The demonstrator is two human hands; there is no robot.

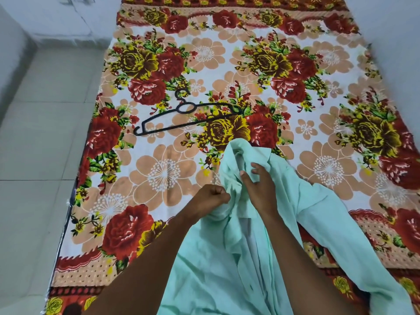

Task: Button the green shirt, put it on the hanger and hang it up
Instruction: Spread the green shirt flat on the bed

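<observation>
left hand (210, 198) fisted, pinching shirt (227, 258) edge, right hand (260, 189) just beside it gripping shirt fabric, fingers curled, hanger (186, 115) lying beyond both hands on bedsheet (318, 137)

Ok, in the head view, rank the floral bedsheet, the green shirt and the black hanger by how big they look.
1. Floral bedsheet, fills most of the view.
2. Green shirt, though it lies nearest the camera, which inflates it.
3. Black hanger, clearly smallest, lying farther up the sheet.
</observation>
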